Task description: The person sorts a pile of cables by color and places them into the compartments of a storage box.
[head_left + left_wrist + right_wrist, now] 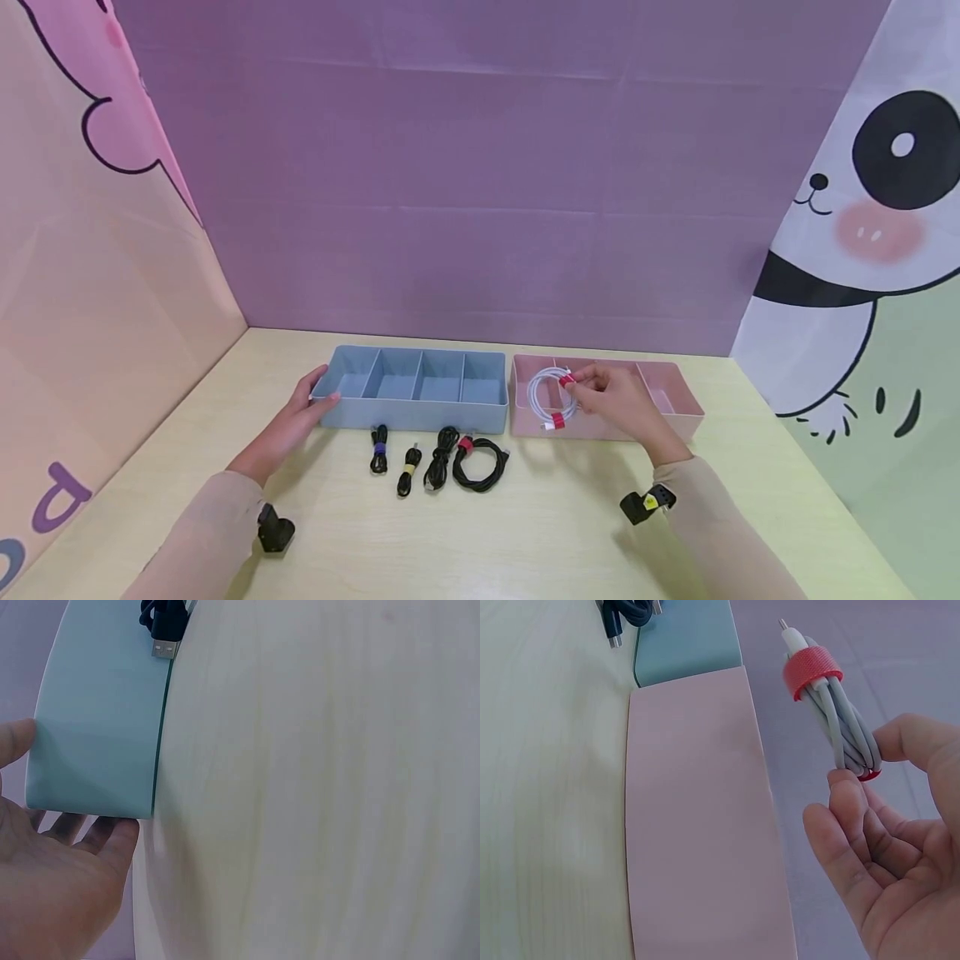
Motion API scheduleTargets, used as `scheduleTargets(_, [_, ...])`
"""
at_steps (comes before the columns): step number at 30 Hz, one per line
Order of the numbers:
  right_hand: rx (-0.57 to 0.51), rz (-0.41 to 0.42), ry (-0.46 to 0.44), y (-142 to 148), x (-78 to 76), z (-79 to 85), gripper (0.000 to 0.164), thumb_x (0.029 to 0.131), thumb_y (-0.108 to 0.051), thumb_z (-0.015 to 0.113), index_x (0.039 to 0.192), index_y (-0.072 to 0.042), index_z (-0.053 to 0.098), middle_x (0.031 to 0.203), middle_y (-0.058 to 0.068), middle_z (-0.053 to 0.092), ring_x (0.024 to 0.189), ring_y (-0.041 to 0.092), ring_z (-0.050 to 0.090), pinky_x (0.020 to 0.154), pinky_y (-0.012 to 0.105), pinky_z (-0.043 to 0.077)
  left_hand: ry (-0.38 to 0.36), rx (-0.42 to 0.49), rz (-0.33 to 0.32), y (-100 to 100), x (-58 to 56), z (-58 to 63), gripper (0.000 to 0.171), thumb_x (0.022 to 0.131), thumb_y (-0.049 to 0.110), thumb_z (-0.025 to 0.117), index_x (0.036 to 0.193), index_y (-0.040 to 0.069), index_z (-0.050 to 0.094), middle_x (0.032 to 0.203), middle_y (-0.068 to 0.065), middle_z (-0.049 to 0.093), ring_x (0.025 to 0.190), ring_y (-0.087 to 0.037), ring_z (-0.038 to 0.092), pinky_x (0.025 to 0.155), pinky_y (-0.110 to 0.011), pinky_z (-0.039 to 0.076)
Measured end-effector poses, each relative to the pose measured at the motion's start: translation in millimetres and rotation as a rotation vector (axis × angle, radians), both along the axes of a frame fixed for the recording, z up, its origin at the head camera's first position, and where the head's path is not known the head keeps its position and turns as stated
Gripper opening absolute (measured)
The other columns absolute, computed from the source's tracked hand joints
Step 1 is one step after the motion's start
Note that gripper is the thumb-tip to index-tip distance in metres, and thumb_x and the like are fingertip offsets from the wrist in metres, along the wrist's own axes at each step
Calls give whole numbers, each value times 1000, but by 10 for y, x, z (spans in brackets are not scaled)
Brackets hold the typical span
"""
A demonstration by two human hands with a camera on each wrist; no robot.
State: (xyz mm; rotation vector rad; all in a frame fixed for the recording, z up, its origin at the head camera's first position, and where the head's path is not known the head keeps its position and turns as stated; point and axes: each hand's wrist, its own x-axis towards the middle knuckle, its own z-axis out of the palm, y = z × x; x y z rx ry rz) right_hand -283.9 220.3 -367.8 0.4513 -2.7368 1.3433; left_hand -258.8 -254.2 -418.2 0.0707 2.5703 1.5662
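Note:
A coiled white cable point(536, 398) with red hook-and-loop straps is pinched between the thumb and fingertips of my right hand point(617, 400). It hangs over the pink divided box point(675, 421), overlapping its left part in the head view. In the right wrist view the cable point(840, 724) shows a metal plug tip at its top end. My left hand point(294, 421) grips the left end of the blue divided box point(420, 414), thumb at the near corner. The left wrist view has the fingers against the end wall of the blue box point(101, 750).
Several black cables lie in front of the blue box: one with a purple tie point(379, 450), one with a yellow tie point(408, 472), a thicker bundle point(440, 458) and a round coil with a red strap point(480, 483). Purple backdrop point(480, 208) stands behind the wooden table point(480, 550).

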Motion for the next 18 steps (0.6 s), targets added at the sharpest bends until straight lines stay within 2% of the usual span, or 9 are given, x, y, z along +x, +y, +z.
scheduleTargets(7, [3, -31, 11, -22, -50, 16, 23, 92, -23, 72, 106, -4, 71, 73, 4, 62, 67, 19, 60, 64, 36, 57, 10, 6, -6, -7, 11, 5, 88, 103, 55, 45, 161, 16, -8, 164, -23, -7, 146, -53, 7, 112, -70, 13])
scheduleTargets(12, [40, -76, 10, -54, -86, 55, 26, 92, -26, 71, 107, -6, 71, 74, 3, 62, 66, 17, 56, 57, 27, 49, 12, 5, -7, -8, 14, 7, 88, 103, 55, 45, 161, 17, -9, 164, -24, -7, 146, -53, 8, 112, -71, 13])
scheduleTargets(18, [67, -90, 7, -80, -131, 74, 28, 92, -29, 70, 109, -6, 71, 74, 3, 61, 63, 17, 54, 54, 26, 44, 10, -3, -6, -9, 5, 4, 87, 104, 53, 45, 161, 16, -9, 164, -24, -6, 145, -53, 8, 112, -70, 13])
